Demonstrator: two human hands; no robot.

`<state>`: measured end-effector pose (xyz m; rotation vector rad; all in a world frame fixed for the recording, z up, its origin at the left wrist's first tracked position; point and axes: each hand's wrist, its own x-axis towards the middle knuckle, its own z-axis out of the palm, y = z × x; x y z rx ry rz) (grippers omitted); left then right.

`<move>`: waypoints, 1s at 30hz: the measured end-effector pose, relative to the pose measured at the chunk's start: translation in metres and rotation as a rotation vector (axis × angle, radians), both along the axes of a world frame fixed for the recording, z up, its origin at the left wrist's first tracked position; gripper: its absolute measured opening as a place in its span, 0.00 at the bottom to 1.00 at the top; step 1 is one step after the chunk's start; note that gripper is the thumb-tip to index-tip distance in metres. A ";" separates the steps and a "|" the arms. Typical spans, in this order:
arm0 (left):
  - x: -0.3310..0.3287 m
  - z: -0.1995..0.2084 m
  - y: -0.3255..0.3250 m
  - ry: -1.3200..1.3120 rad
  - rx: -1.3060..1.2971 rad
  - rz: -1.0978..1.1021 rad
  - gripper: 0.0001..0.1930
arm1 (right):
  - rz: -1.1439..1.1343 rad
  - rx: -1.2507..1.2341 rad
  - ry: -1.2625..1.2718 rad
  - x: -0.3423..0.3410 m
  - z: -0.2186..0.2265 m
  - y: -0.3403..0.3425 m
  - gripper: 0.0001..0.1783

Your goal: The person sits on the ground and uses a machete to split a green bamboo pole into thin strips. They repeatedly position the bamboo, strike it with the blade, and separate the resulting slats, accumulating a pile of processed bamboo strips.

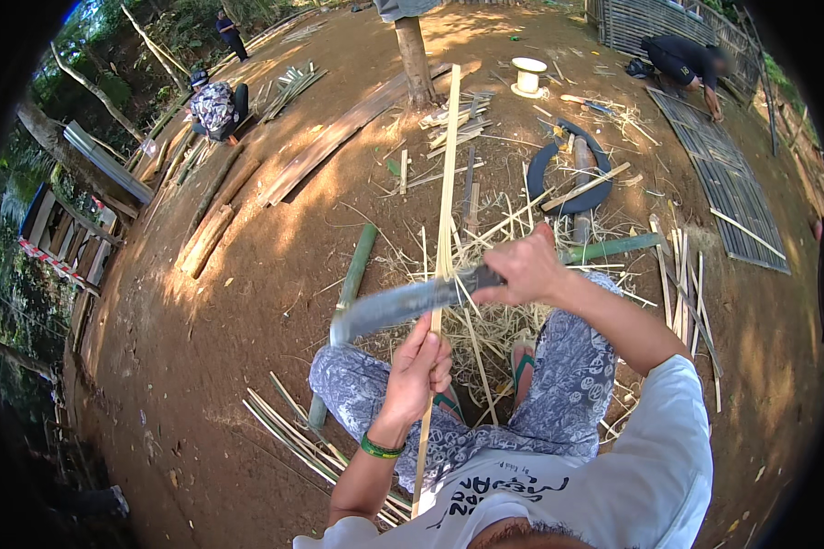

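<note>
My left hand (418,366) is closed around a long, pale bamboo strip (450,156), which runs from my lap out toward the tree. In my right hand (528,267) is the dark handle of a machete (394,306). Its broad blade, slightly blurred, lies across the strip just beyond my left fingers and points left. Thin shavings (471,357) curl around the strip by the blade and cover the ground between my feet. Whether the edge is cutting into the strip cannot be made out.
Green bamboo poles lie at left (355,265) and right (618,248). Split strips (293,430) rest beside my left leg. Ahead are a black ring (542,174), a cream spool (527,78) and a tree trunk (415,64). One person bends over a slatted bamboo panel (728,183); others are far left.
</note>
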<state>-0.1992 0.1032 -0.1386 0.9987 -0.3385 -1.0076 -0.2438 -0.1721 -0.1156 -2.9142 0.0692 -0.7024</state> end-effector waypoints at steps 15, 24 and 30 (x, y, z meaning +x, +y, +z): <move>-0.016 -0.023 0.046 0.035 0.093 -0.067 0.29 | -0.202 0.207 0.147 0.016 0.007 -0.057 0.39; -0.027 -0.034 0.097 0.128 0.136 -0.003 0.28 | -0.850 0.408 -0.037 0.025 -0.022 -0.245 0.52; -0.006 -0.041 0.079 0.222 0.046 0.048 0.27 | -0.629 0.640 -0.163 0.035 -0.015 -0.165 0.48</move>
